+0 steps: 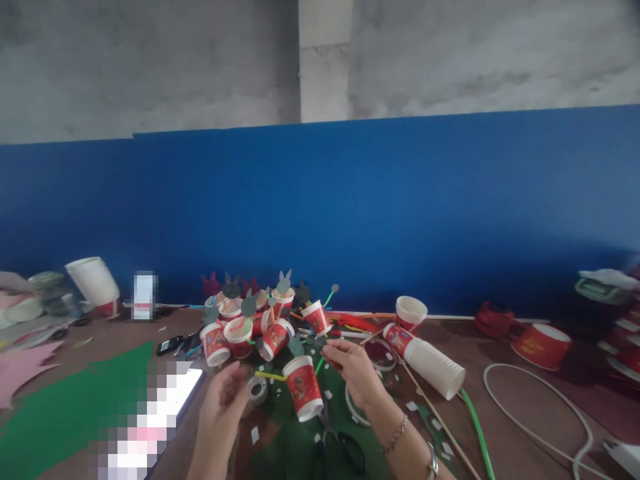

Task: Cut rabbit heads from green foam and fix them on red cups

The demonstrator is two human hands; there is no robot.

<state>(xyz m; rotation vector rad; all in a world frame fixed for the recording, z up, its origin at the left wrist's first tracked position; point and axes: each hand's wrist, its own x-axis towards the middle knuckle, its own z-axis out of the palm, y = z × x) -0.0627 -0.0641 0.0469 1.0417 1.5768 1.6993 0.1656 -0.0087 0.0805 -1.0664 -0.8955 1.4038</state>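
A red-and-white paper cup [303, 392] with a grey rabbit-head cutout [296, 345] stands slightly tilted between my hands. A yellow pipe cleaner [270, 376] sticks out on its left, a green one [320, 365] on its right. My right hand [354, 368] is closed in a pinch at a small grey paper disc [319, 342] by the green one's upper end. Whether the two are joined cannot be made out. My left hand [226, 395], slightly blurred, has loosely bent fingers and nothing visible in them, beside a roll of tape [257, 392].
Several finished-looking cup figures [240, 333] crowd behind. Scissors [330, 443] and paper scraps lie in front. A stack of cups [434, 365] lies at right, near a looped white cable [540, 373]. Left are a phone [173, 413], green sheet [75, 407] and pink paper [25, 370]. A blue-painted wall [320, 213] rises behind.
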